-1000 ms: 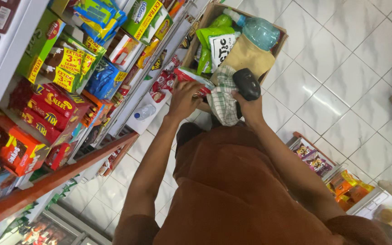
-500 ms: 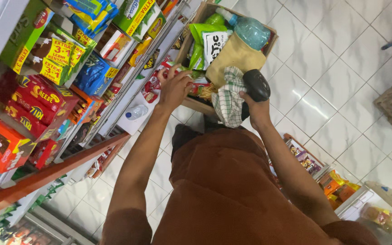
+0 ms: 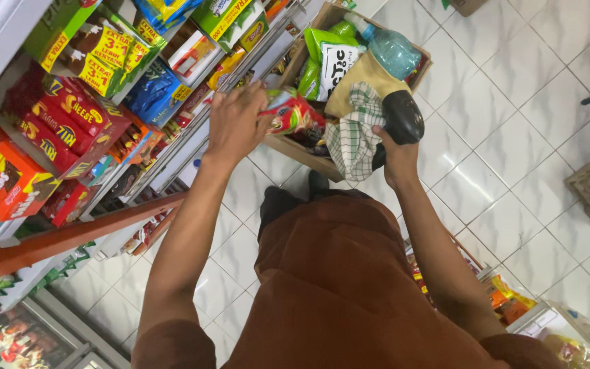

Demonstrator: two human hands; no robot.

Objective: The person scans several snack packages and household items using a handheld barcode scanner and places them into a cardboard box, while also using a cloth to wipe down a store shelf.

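The left hand (image 3: 235, 123) closes its grip around a red snack packet (image 3: 293, 113), held just left of the cardboard box (image 3: 295, 147) and near the shelf (image 3: 172, 147). The right hand (image 3: 399, 158) wraps a black scanner (image 3: 404, 116) and a green checked cloth (image 3: 356, 133) at the box's front edge. Inside the box stand a green-and-white bag (image 3: 332, 61) and a blue bottle (image 3: 390, 49) (tilted). Left of the box, red packets (image 3: 56, 126) fill the shelf.

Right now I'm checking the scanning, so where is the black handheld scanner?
In the head view, the black handheld scanner is right of centre, gripped by the right hand, beside the green-checked cloth at the cardboard box.
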